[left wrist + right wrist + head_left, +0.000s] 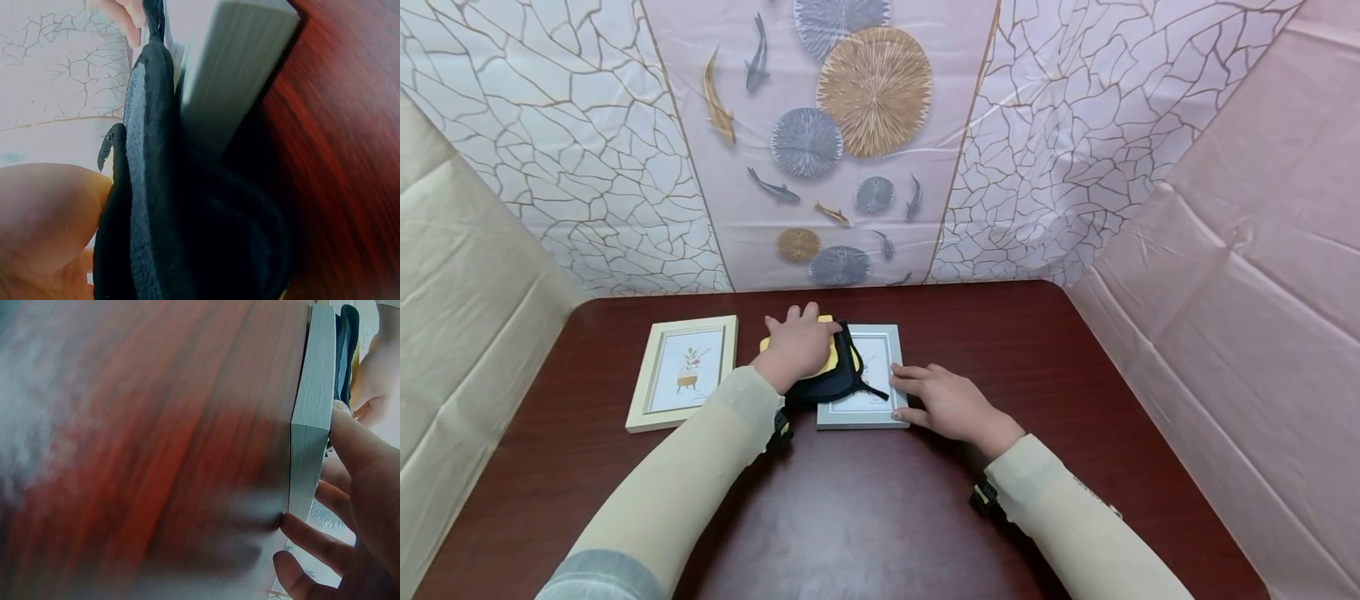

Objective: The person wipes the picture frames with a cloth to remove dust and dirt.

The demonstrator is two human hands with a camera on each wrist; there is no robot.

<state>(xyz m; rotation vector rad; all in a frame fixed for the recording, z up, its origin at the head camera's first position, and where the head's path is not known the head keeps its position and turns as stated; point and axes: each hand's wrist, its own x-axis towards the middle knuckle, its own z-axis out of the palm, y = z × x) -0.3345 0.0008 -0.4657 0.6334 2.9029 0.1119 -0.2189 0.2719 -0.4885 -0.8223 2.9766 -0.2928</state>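
A silver-white picture frame (863,414) lies flat on the table, its picture partly covered by a black and yellow cloth item (827,385) with a thin black loop. My left hand (799,343) presses down on that cloth with its fingers spread. In the left wrist view, the palm (47,219) meets the thick dark fabric (156,206), which overhangs the frame's side. Along the frame's right edge rests my right hand (951,404). The right wrist view shows its thumb at the frame's corner (309,431) and its other fingers extended along the side.
A cream picture frame (651,392) with a plant drawing lies to the left, by my left forearm. The dark red wooden table (865,517) meets a patterned cloth backdrop (842,200) behind, with plain hangings at both sides.
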